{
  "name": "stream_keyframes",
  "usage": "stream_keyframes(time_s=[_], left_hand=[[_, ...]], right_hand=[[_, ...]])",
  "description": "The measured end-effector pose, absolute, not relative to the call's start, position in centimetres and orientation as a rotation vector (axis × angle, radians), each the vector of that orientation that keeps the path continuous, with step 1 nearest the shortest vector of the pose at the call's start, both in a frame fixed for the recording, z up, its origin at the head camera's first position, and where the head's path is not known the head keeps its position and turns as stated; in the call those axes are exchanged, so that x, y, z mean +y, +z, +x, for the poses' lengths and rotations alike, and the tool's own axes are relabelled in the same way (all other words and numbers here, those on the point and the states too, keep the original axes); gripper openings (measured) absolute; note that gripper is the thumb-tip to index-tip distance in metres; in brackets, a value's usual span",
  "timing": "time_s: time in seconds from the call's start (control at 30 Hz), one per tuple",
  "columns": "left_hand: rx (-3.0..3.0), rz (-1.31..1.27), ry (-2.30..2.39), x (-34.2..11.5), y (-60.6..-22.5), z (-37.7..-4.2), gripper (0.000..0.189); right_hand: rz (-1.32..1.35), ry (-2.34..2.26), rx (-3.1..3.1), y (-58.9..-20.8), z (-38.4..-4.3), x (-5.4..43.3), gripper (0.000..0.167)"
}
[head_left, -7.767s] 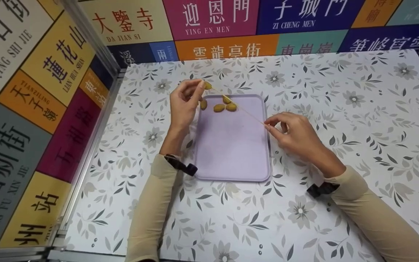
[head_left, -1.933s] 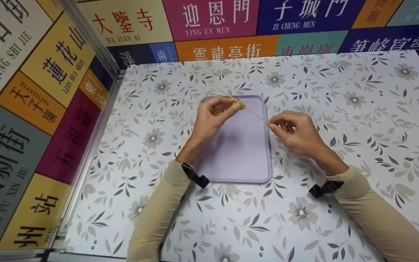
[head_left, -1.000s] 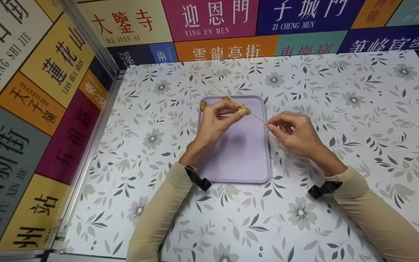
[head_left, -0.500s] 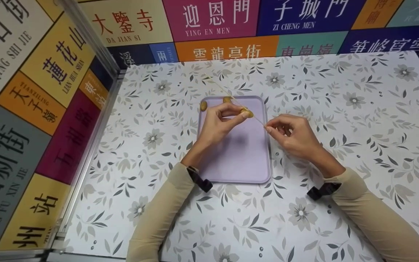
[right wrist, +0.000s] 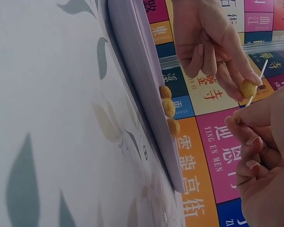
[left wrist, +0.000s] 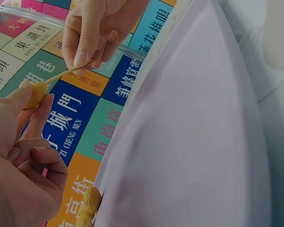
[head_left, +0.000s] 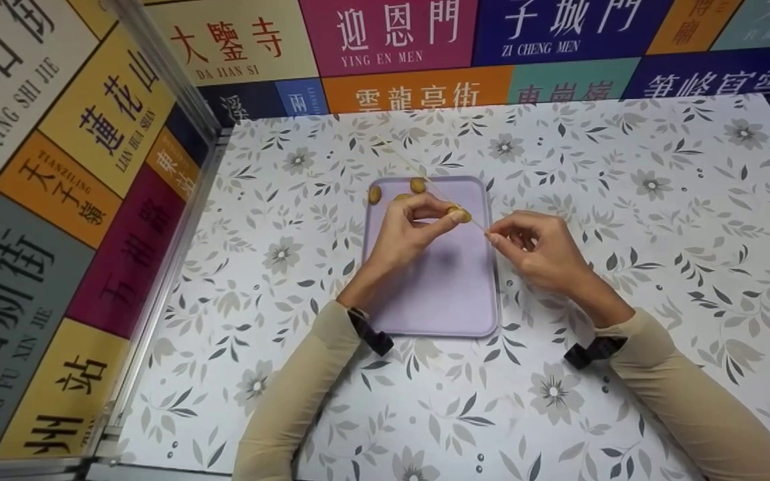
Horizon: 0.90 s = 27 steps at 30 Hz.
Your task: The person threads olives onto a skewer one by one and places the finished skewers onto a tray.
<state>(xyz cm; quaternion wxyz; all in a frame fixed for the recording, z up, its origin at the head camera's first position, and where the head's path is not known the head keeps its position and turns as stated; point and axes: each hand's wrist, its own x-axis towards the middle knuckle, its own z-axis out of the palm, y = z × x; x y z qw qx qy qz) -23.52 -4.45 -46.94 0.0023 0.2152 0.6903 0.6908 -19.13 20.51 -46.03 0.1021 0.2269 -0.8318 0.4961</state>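
A thin wooden skewer (head_left: 400, 155) slants over the lilac tray (head_left: 442, 294), its free end pointing to the far left. My left hand (head_left: 408, 230) pinches a small yellow-brown oval fruit (head_left: 461, 214) between thumb and fingers. In the right wrist view the skewer runs through this fruit (right wrist: 248, 88) and sticks out beyond it. My right hand (head_left: 539, 247), by the tray's right rim, grips the skewer's near end with thumb and fingertips. More such fruits (head_left: 418, 185) lie along the tray's far side, one (head_left: 375, 194) in the far left corner; my left hand partly covers another.
The table (head_left: 625, 401) has a white leaf-and-flower covering. Boards with colourful place-name signs stand behind it (head_left: 392, 40) and along its left side (head_left: 57, 200). A black strap with a small camera sits on each wrist, the left one (head_left: 375, 334) over the tray's near left corner.
The left hand has slid the fruit down the skewer from its far tip toward the right hand, still advancing slightly in the last second. The right hand has barely moved.
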Motion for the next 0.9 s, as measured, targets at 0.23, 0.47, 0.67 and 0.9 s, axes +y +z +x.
stream_keyframes(time_s=[0.23, 0.47, 0.67, 0.9], left_hand=[[2.167, 0.688, 2.142, -4.4, -47.2, -23.6, 0.013], [2.175, 0.673, 2.118, -4.4, -47.0, -23.5, 0.013], [2.183, 0.645, 2.105, -4.3, -47.0, -23.3, 0.012], [2.193, 0.514, 2.045, -4.3, -47.0, -23.0, 0.016]], right_hand=[[0.680, 1.508, -2.460, -44.8, -18.2, 19.8, 0.007], [0.656, 1.495, -2.493, -45.2, -18.4, 19.9, 0.010], [0.632, 1.491, -2.523, -45.3, -18.4, 20.0, 0.009], [0.624, 1.477, -2.532, -46.7, -19.2, 20.5, 0.008]])
